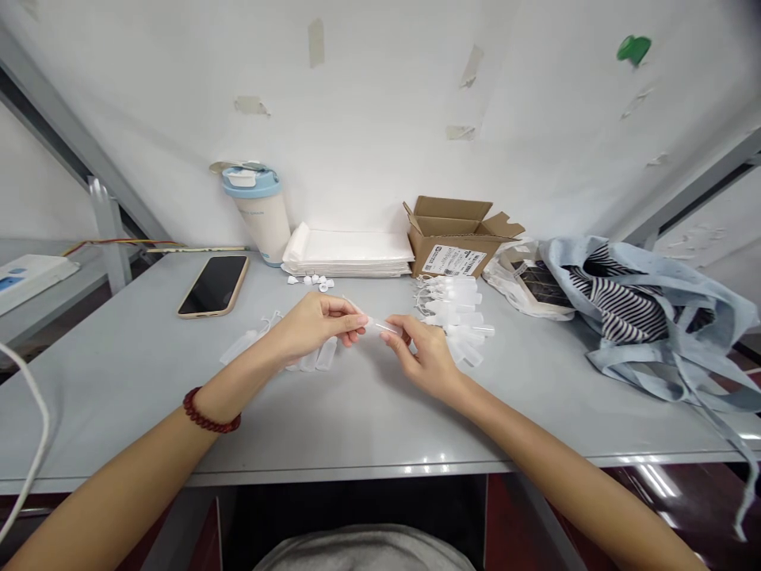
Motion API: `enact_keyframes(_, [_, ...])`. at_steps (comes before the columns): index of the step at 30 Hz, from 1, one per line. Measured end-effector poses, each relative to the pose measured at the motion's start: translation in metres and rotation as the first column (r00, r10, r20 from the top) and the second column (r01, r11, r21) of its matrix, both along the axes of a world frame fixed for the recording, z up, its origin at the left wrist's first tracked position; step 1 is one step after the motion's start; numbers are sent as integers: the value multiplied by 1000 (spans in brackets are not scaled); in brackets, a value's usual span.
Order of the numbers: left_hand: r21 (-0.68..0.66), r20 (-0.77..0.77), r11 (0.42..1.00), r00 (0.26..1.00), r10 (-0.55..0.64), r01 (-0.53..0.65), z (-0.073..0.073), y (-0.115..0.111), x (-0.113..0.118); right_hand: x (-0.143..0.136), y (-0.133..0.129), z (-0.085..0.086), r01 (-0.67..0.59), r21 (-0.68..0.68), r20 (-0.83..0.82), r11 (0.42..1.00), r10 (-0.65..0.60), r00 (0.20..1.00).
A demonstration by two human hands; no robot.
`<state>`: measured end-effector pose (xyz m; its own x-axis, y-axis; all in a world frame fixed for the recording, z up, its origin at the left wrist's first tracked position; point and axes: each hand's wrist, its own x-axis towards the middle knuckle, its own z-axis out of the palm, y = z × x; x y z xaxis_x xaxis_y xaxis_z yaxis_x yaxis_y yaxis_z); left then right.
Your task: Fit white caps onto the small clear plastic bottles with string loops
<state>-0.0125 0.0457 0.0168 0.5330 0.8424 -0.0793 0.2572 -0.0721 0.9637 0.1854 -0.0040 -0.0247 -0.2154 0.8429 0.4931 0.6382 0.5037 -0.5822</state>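
Observation:
Between my two hands is a small translucent bottle (386,327), lying almost level above the grey table. My left hand (324,323) pinches its narrow end on the left, and a thin white strip sticks up by those fingers. Around the wider right end, my right hand (423,349) has its thumb and fingers closed. Several similar bottles (326,354) lie under and beside my left hand, partly hidden by it. A larger group of bottles with thin white loops (457,305) lies behind my right hand. Small white caps (323,282) are scattered farther back.
A phone (214,285) lies on the grey table (333,436) at the left. Along the back stand a cup (261,214), stacked white envelopes (350,252) and an open cardboard box (455,246). A light blue cloth bag (695,309) hangs over the right edge.

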Motion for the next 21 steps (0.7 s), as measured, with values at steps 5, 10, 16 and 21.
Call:
enact_keyframes(5, [53, 23, 999, 1000, 9, -10, -3, 0, 1, -1, -2, 12, -22, -178, -122, 984, 0, 993])
enact_keyframes(10, [19, 71, 1000, 997, 12, -14, -4, -1, 2, -2, 0, 12, -21, -199, -175, 980, -14, 984])
enact_keyframes(16, [-76, 1, 996, 999, -51, 51, -3, -2, 3, -4, -2, 7, -15, -101, -123, 995, 3, 992])
enact_keyframes(21, [49, -78, 996, 995, -70, 74, -3, -3, 4, -4, -2, 8, -67, -122, -117, 990, 52, 992])
